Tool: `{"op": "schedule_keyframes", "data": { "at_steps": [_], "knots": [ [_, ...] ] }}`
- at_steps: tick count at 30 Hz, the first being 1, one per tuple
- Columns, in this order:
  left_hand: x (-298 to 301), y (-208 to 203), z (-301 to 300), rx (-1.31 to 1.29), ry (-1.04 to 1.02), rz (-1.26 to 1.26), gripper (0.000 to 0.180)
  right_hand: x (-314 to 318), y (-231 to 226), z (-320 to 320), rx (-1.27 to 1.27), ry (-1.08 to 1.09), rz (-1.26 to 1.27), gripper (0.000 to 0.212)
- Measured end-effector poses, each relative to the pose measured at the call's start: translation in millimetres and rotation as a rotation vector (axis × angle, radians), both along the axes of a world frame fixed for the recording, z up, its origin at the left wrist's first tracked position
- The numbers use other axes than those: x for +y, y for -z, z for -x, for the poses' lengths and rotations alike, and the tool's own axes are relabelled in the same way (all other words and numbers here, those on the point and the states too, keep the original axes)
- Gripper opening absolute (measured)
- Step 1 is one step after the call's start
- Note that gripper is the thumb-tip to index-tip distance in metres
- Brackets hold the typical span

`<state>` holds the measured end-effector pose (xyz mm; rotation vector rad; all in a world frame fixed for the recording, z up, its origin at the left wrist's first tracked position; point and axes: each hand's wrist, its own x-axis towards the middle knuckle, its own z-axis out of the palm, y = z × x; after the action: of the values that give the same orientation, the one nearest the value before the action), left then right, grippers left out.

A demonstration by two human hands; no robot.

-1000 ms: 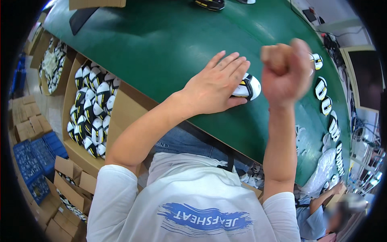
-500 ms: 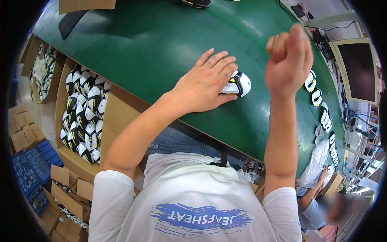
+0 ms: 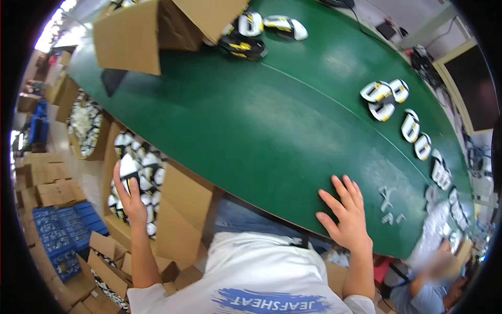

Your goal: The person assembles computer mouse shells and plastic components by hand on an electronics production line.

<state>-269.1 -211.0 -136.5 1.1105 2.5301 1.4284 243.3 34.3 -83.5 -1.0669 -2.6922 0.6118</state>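
Our left hand (image 3: 130, 201) reaches down off the tabletop (image 3: 251, 120) into the open carton (image 3: 178, 209) at our left side, and its fingers (image 3: 119, 186) are wrapped around one white, black and yellow piece (image 3: 128, 166) — the thumb on the near side, the rest curled over the far side, clamped on it. The piece sits at the top of the heap inside the carton, its long axis running roughly up and away from the palm, so it lies straight ahead of the fingertips and well below the green surface. Our right hand (image 3: 345, 220) rests flat at the near edge of the tabletop with fingers spread apart, holding nothing. It is well apart from the carton, so the left hand is plainly the nearer one — in fact already on the piece. Farther along the tabletop to the right, similar pieces (image 3: 386, 98) lie in a loose curving row, and a large cardboard box (image 3: 157, 31) stands at the far end.
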Motion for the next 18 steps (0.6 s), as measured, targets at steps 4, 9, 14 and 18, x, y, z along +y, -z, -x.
{"op": "schedule_keyframes", "data": {
  "at_steps": [4,9,14,18],
  "knots": [
    [-108,65,52,0.326,-0.342,0.316,0.059,1,7,-8,0.049,0.055,-0.052,0.048],
    [-162,93,59,0.174,-0.407,0.687,0.070,7,8,-6,0.081,0.037,-0.054,0.045],
    [-49,63,41,0.480,-0.236,0.334,0.067,33,-16,-2,0.026,-0.049,0.034,0.045],
    [157,-23,-20,0.631,0.441,-0.040,0.056,116,-44,66,0.050,-0.239,-0.003,0.049]
  ]
}}
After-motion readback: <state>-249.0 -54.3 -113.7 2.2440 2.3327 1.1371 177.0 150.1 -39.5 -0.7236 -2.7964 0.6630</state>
